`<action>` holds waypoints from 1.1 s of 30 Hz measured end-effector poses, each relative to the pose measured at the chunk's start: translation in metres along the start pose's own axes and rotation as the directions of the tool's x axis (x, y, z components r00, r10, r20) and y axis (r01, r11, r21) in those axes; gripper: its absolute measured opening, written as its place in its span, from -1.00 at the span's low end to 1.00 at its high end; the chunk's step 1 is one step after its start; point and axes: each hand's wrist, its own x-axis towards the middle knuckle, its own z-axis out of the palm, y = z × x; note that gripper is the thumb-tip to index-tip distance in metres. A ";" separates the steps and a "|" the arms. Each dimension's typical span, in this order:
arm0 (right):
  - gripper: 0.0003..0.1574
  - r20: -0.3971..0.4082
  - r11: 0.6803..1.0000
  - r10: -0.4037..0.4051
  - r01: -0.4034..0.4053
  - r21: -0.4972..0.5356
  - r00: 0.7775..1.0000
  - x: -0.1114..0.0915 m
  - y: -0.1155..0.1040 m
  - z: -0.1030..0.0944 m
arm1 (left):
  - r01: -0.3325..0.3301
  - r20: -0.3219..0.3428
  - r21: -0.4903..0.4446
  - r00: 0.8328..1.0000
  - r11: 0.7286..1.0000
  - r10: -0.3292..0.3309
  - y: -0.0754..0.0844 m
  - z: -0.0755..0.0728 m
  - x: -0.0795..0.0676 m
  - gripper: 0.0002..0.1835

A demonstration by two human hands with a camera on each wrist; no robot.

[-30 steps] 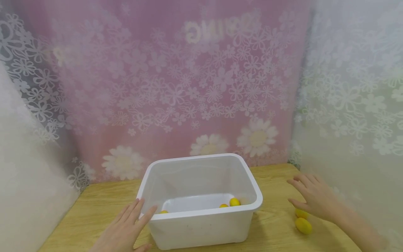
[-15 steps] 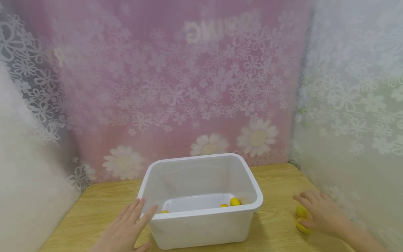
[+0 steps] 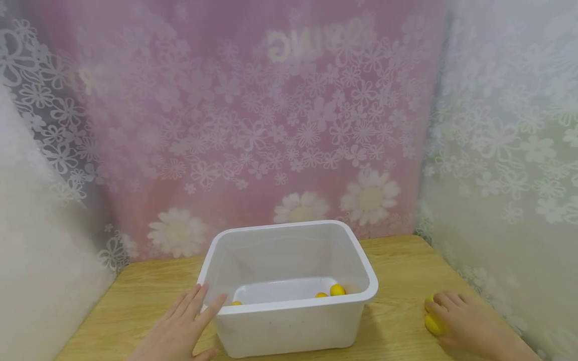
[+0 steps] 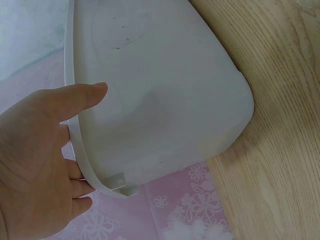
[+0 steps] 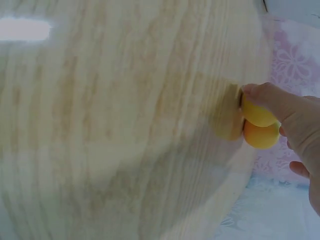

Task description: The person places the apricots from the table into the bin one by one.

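Note:
My right hand (image 3: 467, 321) is down on two yellow lemons at the table's right side, fingers curled over them. In the right wrist view its thumb presses the upper lemon (image 5: 259, 114), and the other lemon (image 5: 261, 136) lies against it beside the fingers. The hand partly covers both. A white plastic bin (image 3: 289, 326) stands mid-table. At its front left corner my left hand (image 3: 180, 321) rests with extended fingers on the rim. The left wrist view shows its thumb (image 4: 82, 100) over the bin's outer wall and its fingertips behind the rim.
Inside the bin, a yellow lemon (image 3: 337, 290) and an orange-yellow one (image 3: 321, 295) sit at the right, with another (image 3: 236, 303) at the left, mostly hidden. The wooden table (image 3: 393, 271) is enclosed by a pink floral curtain (image 3: 253, 125) and pale side curtains.
My right hand has come down and toward me onto the two lemons, its fingers curling over them. The left hand and the bin have stayed in place.

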 end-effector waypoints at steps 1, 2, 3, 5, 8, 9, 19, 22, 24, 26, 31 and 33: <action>-0.36 0.003 1.000 0.000 0.000 0.005 1.000 -0.001 -0.001 0.001 | 0.001 0.001 0.001 1.000 1.000 -0.001 0.000 0.000 0.000 -0.09; -0.38 0.003 1.000 0.000 0.000 0.011 1.000 -0.003 -0.001 0.001 | 0.006 0.010 -0.003 1.000 1.000 -0.006 0.000 0.000 0.000 -0.09; -0.41 0.003 1.000 0.000 0.000 0.013 1.000 -0.004 -0.001 0.002 | 0.008 0.012 -0.004 1.000 1.000 -0.008 0.000 0.000 0.000 -0.09; -0.41 -0.005 1.000 0.004 -0.004 0.016 1.000 -0.005 -0.002 0.004 | 0.013 0.020 -0.009 1.000 1.000 -0.012 0.000 0.000 0.000 -0.09; -0.31 -0.016 1.000 0.014 -0.014 0.021 1.000 -0.007 -0.001 0.006 | 0.016 0.027 -0.016 1.000 1.000 -0.016 0.000 0.000 0.000 -0.10; -0.31 -0.020 1.000 0.020 -0.020 0.019 1.000 -0.007 -0.002 0.007 | 0.016 0.027 -0.018 1.000 1.000 -0.015 0.000 0.000 0.000 -0.10; -0.33 -0.096 1.000 0.011 -0.008 0.030 0.995 -0.006 -0.001 0.010 | 0.041 0.066 -0.048 0.997 0.998 -0.038 -0.001 -0.001 0.000 -0.10; -0.37 -0.096 1.000 0.000 0.002 0.029 0.995 -0.005 0.002 0.010 | 0.048 0.083 -0.058 0.996 0.997 -0.043 -0.001 -0.001 0.000 -0.10; -0.42 -0.089 1.000 -0.004 0.006 0.022 0.996 -0.003 0.003 0.008 | 0.050 0.087 -0.062 0.995 0.997 -0.044 -0.001 -0.001 0.000 -0.10; -0.41 -0.073 1.000 -0.003 0.004 0.003 0.997 -0.001 0.006 0.006 | 0.050 0.085 -0.063 0.995 0.997 -0.045 -0.001 -0.001 0.000 -0.10; -0.32 -0.083 1.000 0.001 -0.001 0.002 0.997 0.009 0.013 -0.002 | 0.046 0.075 -0.053 0.996 0.998 -0.042 -0.001 -0.001 0.000 -0.10; -0.28 -0.101 1.000 0.005 -0.002 0.023 0.995 0.013 0.014 -0.005 | 0.044 0.072 -0.050 0.997 0.998 -0.041 -0.001 -0.001 0.000 -0.10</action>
